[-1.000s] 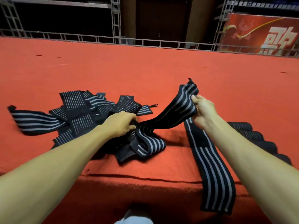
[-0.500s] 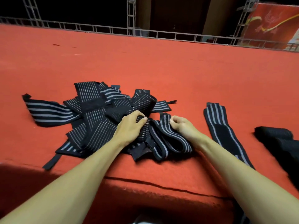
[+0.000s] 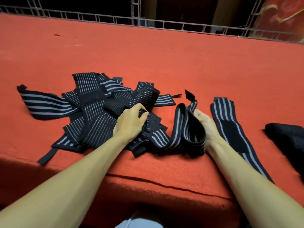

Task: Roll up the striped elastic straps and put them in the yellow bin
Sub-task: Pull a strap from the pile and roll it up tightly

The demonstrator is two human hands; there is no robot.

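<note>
Progress: early, by the look of it. Tangled pile of striped straps (image 3: 92, 112) sits centre left on the red-covered table (image 3: 164, 63), none of it rolled. Your left hand (image 3: 130, 124) curls its fingers into the pile's right edge, gripping a fold. Your right hand (image 3: 204, 124) pinches one end of a looped strap (image 3: 181, 125) drawn out just right of the pile. A flat strap (image 3: 230, 129) lies further right. Dark bundle (image 3: 286, 137) at right edge: rolled or not, you cannot tell. Yellow bin not in view; nothing shown binned.
</note>
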